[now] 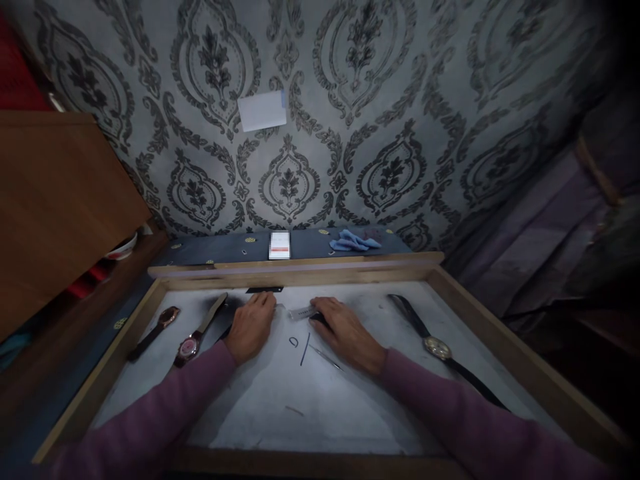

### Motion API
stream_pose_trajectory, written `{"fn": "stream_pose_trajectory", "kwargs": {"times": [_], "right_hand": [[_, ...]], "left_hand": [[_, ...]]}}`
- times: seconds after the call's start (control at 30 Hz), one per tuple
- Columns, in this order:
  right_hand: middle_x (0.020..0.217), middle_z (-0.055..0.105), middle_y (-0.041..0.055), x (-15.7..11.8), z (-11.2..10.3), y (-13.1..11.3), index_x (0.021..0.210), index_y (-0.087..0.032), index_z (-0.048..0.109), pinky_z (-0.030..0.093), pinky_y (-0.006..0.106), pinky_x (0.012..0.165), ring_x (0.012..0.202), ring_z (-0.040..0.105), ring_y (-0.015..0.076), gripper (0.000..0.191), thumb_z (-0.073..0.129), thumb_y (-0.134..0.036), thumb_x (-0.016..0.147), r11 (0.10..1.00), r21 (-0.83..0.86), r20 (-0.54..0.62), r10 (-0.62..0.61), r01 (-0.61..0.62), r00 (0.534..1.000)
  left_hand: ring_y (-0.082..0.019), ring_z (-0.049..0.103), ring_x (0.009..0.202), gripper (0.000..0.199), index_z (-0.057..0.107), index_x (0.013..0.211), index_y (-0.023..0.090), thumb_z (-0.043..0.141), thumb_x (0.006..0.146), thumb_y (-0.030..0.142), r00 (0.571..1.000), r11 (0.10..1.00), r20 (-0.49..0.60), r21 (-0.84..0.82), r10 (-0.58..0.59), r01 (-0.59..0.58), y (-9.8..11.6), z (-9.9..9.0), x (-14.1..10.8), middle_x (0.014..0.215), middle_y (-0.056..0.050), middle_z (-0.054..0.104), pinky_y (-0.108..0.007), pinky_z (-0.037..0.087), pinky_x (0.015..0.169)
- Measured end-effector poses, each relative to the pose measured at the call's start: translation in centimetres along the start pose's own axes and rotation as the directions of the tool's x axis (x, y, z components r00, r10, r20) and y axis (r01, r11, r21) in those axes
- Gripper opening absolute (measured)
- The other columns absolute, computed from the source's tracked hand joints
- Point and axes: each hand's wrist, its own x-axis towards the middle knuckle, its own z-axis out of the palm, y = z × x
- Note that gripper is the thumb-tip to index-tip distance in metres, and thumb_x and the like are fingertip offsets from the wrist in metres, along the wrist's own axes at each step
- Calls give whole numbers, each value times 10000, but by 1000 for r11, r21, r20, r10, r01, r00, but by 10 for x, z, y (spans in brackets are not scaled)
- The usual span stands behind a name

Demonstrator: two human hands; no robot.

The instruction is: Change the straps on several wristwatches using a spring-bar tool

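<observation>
My left hand (251, 325) rests over the white-bottomed wooden tray (270, 427), its fingers bent together near a small translucent piece; what they grip, if anything, is hidden. My right hand (346, 331) has thumb and fingers closed on the end of a pale grey strip with a row of dark marks (301, 313). Just below lie a small dark loop (293, 342), a thin dark stick (305, 350) and a slim metal tool, like tweezers (327, 358). A flat black strip (265, 290) is beyond my left fingertips.
Two wristwatches, one small (169, 316) and one with a pinkish dial (189, 348), lie left; another watch (437, 348) lies right. Beyond the tray's raised rim (300, 267) are a lit phone (279, 245) and a blue cloth (354, 241). A wooden cabinet (65, 207) stands left.
</observation>
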Motion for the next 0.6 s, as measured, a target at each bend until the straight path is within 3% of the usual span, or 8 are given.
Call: {"fn": "stream_pose_trajectory", "kwargs": {"times": [0.23,0.33,0.47,0.6], "right_hand": [[1027,646,117,2,-5,4,1025,-146,581,446,372,852,982,577,250,152,516,-188,894,990,-138,30,37,-32,999],[1041,641,121,3,-5,11,1015,-142,583,434,372,856,1005,563,255,145,519,-170,888,984,-172,24,61,-56,998],[1012,637,127,5,-2,18,971,-144,589,419,379,824,973,549,272,114,523,-174,884,977,-198,-1,77,-75,997],[977,644,113,6,0,17,929,-149,597,409,356,789,931,550,263,86,531,-196,901,942,-320,-35,92,-98,995]], "left_hand": [[-224,570,1054,199,527,1022,182,334,973,163,999,999,6,-15,-36,36,3,-18,1,1076,-87,624,-322,457,852],[-208,607,925,201,517,969,187,317,981,177,999,999,36,-20,-36,36,11,-32,-10,1018,-72,633,-308,459,782],[-220,605,894,176,515,939,190,390,905,70,977,996,202,27,74,-82,32,-46,-42,963,-60,646,-311,462,735],[-264,567,1042,309,497,1023,173,434,786,-14,936,996,347,42,54,-73,43,-51,-68,1120,-91,617,-348,490,747]]}}
